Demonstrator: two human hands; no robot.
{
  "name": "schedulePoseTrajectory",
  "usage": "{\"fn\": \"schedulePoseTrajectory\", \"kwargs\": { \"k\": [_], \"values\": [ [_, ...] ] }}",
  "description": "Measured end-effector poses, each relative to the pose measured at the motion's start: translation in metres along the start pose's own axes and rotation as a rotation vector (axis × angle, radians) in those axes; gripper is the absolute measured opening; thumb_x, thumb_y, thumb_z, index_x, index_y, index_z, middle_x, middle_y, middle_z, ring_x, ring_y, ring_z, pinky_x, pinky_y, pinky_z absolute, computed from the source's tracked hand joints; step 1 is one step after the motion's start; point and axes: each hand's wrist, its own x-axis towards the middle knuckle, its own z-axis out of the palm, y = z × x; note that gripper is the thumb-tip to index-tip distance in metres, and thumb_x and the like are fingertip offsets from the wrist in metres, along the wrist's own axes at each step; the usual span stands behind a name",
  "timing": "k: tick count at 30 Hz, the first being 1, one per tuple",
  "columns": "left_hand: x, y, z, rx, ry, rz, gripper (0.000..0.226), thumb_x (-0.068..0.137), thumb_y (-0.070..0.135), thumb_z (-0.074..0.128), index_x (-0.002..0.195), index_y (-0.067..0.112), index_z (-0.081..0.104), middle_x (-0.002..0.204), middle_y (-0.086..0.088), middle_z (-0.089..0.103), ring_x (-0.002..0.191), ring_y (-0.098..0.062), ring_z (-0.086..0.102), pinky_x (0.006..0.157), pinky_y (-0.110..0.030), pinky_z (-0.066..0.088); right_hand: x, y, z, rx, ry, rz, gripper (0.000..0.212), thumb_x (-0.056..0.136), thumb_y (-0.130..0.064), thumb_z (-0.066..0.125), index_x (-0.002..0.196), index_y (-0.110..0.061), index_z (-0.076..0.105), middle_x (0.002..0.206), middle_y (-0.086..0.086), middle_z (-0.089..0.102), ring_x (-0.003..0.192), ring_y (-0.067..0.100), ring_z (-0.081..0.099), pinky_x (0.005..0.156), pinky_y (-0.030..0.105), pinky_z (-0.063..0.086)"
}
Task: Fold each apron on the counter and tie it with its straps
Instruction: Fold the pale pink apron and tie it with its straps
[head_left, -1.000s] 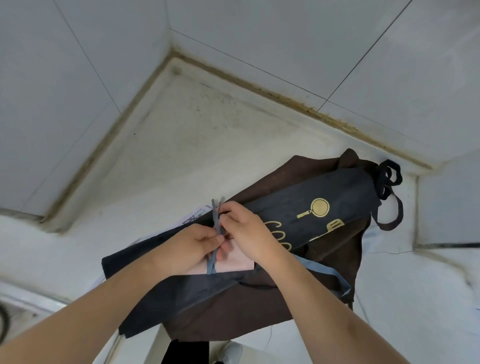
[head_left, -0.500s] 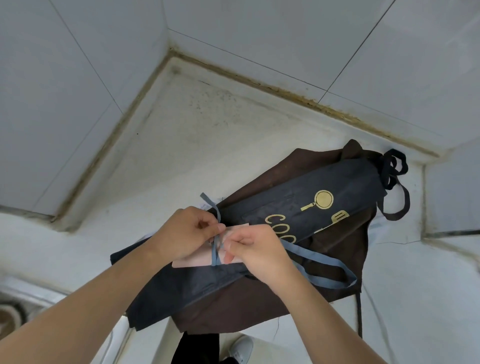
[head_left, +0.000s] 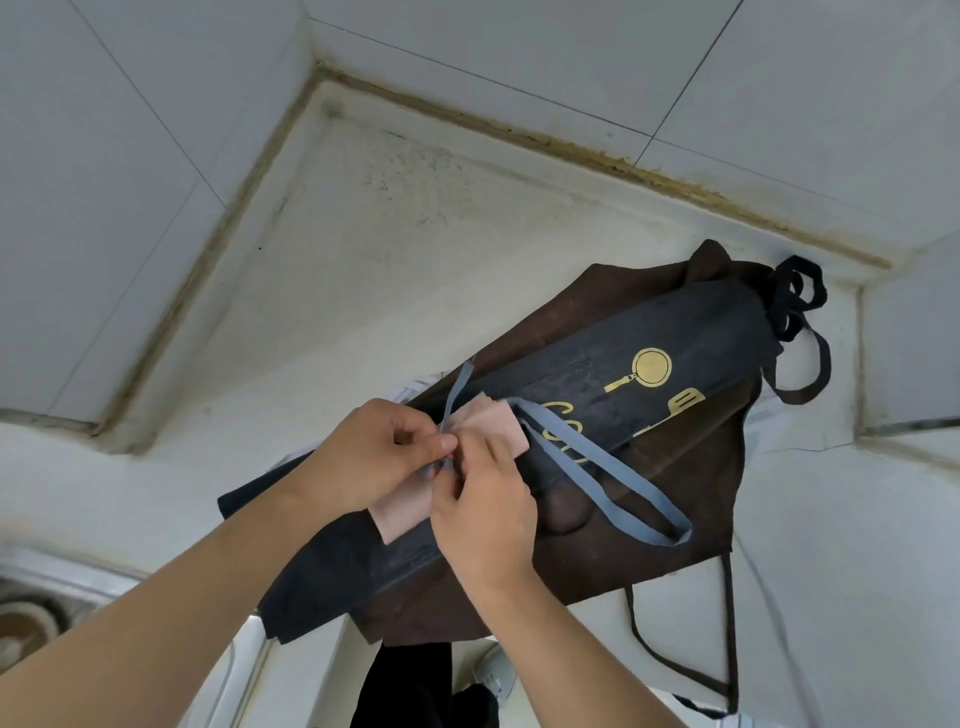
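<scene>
Head camera view shows a small pink apron, already folded into a compact bundle, lying on top of a navy apron near the front edge of the counter. Both hands work at its blue strap: the left hand pinches the strap between thumb and curled fingers at the crossing point on the bundle, and the right hand, fingers also curled, grips the strap right beside it. One short end of the strap sticks up past the bundle, while a long loop trails loose to the right across the navy apron. By my reading the knot is being formed but is not yet pulled snug. The navy apron looks folded into a long strip with its black ties bunched at the far end, though not wrapped round it, and the brown apron beneath it lies spread flat, so these two seem to remain.
</scene>
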Motion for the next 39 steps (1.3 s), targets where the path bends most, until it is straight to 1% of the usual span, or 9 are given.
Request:
{"fn": "schedulePoseTrajectory", "kwargs": {
  "k": [4,7,16,19,22,26,30,35,39],
  "values": [
    [-0.002,-0.005,0.004,-0.016,-0.007,-0.042,0.04,0.1,0.035,0.069,0.065,0.016,0.069,0.072,-0.014,0.066,0.064,-0.013,0.052,0.069,-0.026,0.04,-0.001,0.012,0.007,0.126,0.029,-0.012,0.01,0.097,-0.019,0.064,0.098,-0.026,0.071,0.095,-0.011,0.061,0.076,0.012,0.062,0.066,0.034,0.057],
    [-0.003,-0.004,0.006,-0.037,-0.005,-0.055,0.039,0.1,0.033,0.069,0.065,0.016,0.07,0.072,-0.009,0.069,0.067,-0.012,0.056,0.071,-0.023,0.042,0.005,0.022,0.005,0.232,-0.023,0.048,0.038,0.093,-0.02,0.072,0.068,-0.037,0.048,0.071,-0.013,0.05,0.067,0.011,0.05,0.06,0.03,0.049],
    [-0.004,-0.007,0.006,0.005,0.042,-0.067,0.038,0.101,0.035,0.067,0.068,0.016,0.072,0.072,-0.012,0.068,0.068,-0.025,0.059,0.072,-0.039,0.047,0.007,0.035,-0.021,0.592,-0.184,0.242,0.013,0.089,-0.017,0.081,0.082,-0.019,0.071,0.08,0.002,0.072,0.072,0.02,0.073,0.06,0.044,0.064],
    [-0.005,-0.006,0.007,0.035,0.002,-0.069,0.037,0.101,0.035,0.066,0.07,0.018,0.074,0.072,-0.004,0.073,0.078,-0.033,0.067,0.082,-0.046,0.054,0.007,0.043,-0.023,0.562,-0.212,0.176,0.025,0.092,-0.018,0.077,0.071,-0.017,0.063,0.086,-0.004,0.059,0.076,0.011,0.06,0.07,0.03,0.053],
    [-0.008,-0.004,0.011,0.045,0.021,-0.112,0.039,0.103,0.034,0.065,0.068,0.019,0.075,0.073,0.001,0.075,0.077,-0.025,0.07,0.082,-0.041,0.054,0.004,0.044,-0.028,0.953,-0.307,0.268,0.032,0.093,-0.013,0.067,0.067,-0.005,0.05,0.083,-0.004,0.053,0.078,0.009,0.05,0.082,0.031,0.037],
    [-0.012,-0.004,0.016,-0.269,0.134,-0.261,0.03,0.102,0.025,0.066,0.082,0.005,0.076,0.08,-0.008,0.079,0.077,-0.021,0.079,0.088,-0.04,0.061,-0.002,0.056,-0.034,1.457,-0.284,0.505,0.037,0.104,-0.019,0.056,0.07,-0.012,0.043,0.082,0.017,0.053,0.102,0.027,0.064,0.106,0.038,0.039],
    [-0.017,-0.013,0.017,-0.675,0.323,-0.516,0.02,0.1,0.017,0.07,0.098,-0.001,0.078,0.088,-0.016,0.077,0.08,-0.034,0.079,0.083,-0.044,0.065,-0.009,0.068,-0.031,1.748,-0.12,0.81,0.042,0.112,-0.023,0.047,0.071,-0.019,0.036,0.065,0.001,0.022,0.057,0.018,0.038,0.099,0.049,0.055],
    [-0.018,-0.026,0.007,-0.75,0.588,-0.634,0.021,0.101,0.012,0.068,0.093,-0.006,0.073,0.075,-0.015,0.064,0.063,-0.028,0.07,0.058,-0.038,0.066,-0.006,0.084,-0.037,1.573,0.081,0.9,0.044,0.112,-0.017,0.044,0.069,-0.02,0.035,0.058,0.0,0.023,0.047,0.016,0.025,0.074,0.042,0.054],
    [-0.021,-0.027,0.009,-0.482,0.501,-0.555,0.029,0.103,0.02,0.066,0.087,-0.003,0.074,0.073,-0.015,0.065,0.053,-0.029,0.069,0.063,-0.046,0.066,-0.005,0.091,-0.04,1.226,0.116,0.66,0.043,0.108,-0.008,0.051,0.067,-0.015,0.039,0.06,0.005,0.021,0.053,0.02,0.023,0.06,0.04,0.043]
  ]
}}
